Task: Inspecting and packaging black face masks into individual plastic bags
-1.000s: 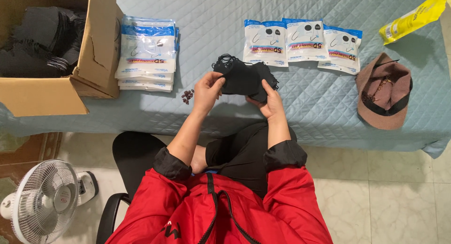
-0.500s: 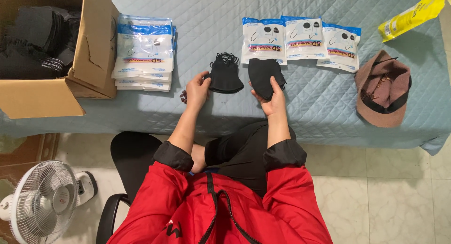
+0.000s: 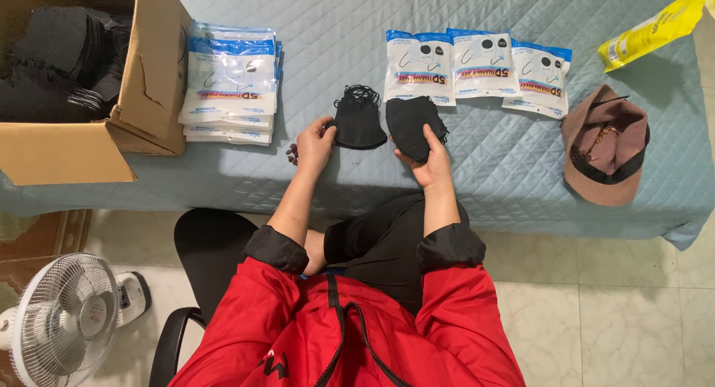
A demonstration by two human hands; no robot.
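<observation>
My left hand [image 3: 314, 145] and right hand [image 3: 430, 160] each pinch a soft, featherlight black fabric face mask [image 3: 358, 119] [image 3: 412, 122] by its lower edge, grip pressed together.

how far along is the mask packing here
Done: three filled pouches lie in a row on the quilted table cover, and a bigger stack of pouches sits beside the cardboard box. In hand: the left hand touches one black mask and the right hand holds another black mask. Left: the box shows many loose black masks.
</observation>
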